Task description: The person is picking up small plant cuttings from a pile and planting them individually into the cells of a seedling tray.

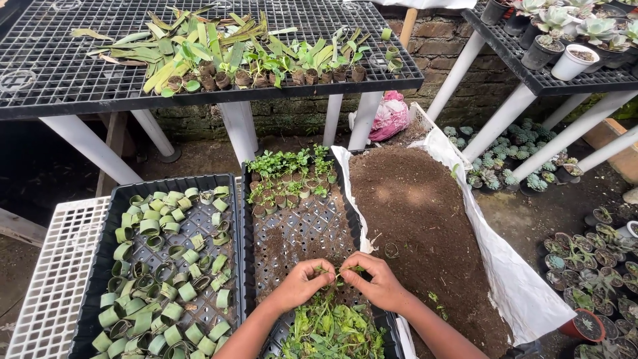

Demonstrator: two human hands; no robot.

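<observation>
My left hand (pixel 300 283) and my right hand (pixel 377 283) meet over the near end of a black perforated tray (pixel 302 233). Both pinch a small green seedling (pixel 339 271) between their fingertips, above a loose heap of green seedlings (pixel 329 331). At the tray's far end stand rows of small leaf-wrapped pots with planted seedlings (pixel 289 178). A second black tray (pixel 116 199) to the left holds several empty rolled green leaf cups (pixel 166 279).
A white sack (pixel 512 279) spread open with dark soil (pixel 425 219) lies to the right. Behind it stands a black mesh bench (pixel 53 66) bearing leaf-wrapped plants. Succulent pots (pixel 598 259) sit on the ground at right, more on a mesh shelf (pixel 531 76). A white crate (pixel 53 266) lies left.
</observation>
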